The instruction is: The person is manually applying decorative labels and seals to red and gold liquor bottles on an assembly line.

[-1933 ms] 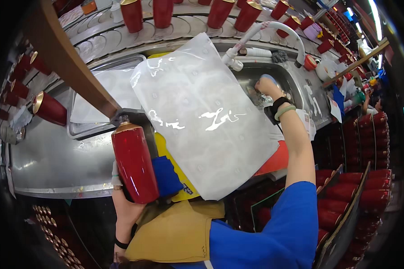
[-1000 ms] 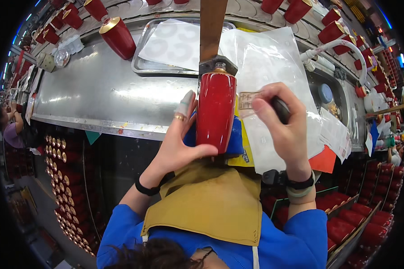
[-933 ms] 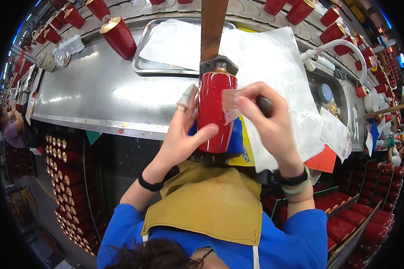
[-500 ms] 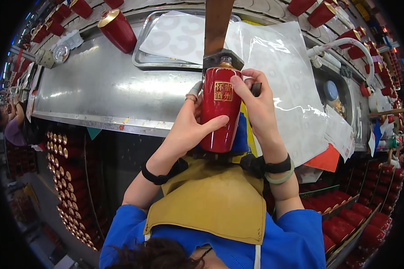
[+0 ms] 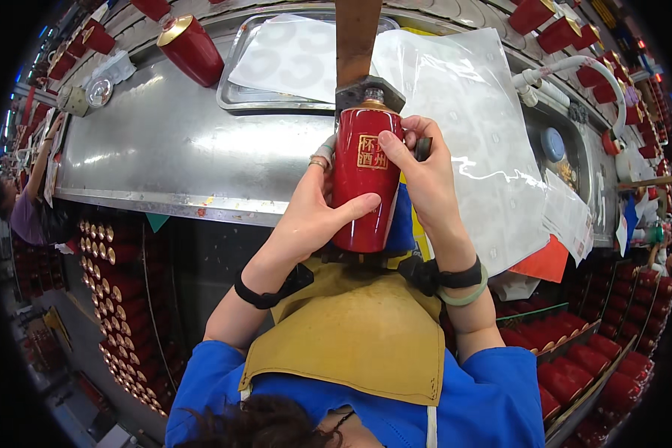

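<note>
Left-hand grip (image 5: 317,209) held the red bottle (image 5: 362,179); right-hand grip (image 5: 427,175), thumb on the bottle's gold label (image 5: 365,151), clasped a dark object (image 5: 423,149). Bottle neck met the dark bracket (image 5: 392,92). Beyond, a metal tray (image 5: 250,100) lay on the tabletop (image 5: 172,157).

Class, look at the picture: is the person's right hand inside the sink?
No, the right hand touches the red bottle, its thumb over the gold label.

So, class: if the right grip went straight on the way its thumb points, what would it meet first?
The bottle: the right grip's thumb seems to rest on its gold label, though exact contact is hard to judge.
</note>
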Demonstrator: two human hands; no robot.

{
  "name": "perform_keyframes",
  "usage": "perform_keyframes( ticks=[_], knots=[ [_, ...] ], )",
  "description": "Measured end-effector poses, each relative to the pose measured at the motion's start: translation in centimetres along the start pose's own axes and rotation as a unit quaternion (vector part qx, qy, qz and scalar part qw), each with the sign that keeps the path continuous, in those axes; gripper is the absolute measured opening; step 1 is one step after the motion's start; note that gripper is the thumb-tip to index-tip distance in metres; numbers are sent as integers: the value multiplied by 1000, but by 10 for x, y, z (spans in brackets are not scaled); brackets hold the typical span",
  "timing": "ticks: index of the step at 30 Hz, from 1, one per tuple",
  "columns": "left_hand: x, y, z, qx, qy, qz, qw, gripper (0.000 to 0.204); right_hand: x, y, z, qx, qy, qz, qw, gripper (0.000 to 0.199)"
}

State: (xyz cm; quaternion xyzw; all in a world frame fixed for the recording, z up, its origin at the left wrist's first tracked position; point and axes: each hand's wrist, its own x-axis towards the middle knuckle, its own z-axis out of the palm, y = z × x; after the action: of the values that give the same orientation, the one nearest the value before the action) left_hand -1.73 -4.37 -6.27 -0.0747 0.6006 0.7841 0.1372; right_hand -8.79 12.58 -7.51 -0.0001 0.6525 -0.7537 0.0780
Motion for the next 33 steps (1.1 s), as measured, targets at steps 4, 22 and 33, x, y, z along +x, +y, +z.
perform_keyframes(
  ticks=[4,22,33],
  knots=[
    [0,0,1,-4,2,3,1000,96,-1,0,1,8,5,5,1000,37],
    [0,-4,-1,-2,6,12,1000,99,-15,7,-2,5,3,2,1000,38],
    [0,-5,-2,-5,7,20,1000,99,-14,10,0,4,2,-2,1000,37]
  ],
)
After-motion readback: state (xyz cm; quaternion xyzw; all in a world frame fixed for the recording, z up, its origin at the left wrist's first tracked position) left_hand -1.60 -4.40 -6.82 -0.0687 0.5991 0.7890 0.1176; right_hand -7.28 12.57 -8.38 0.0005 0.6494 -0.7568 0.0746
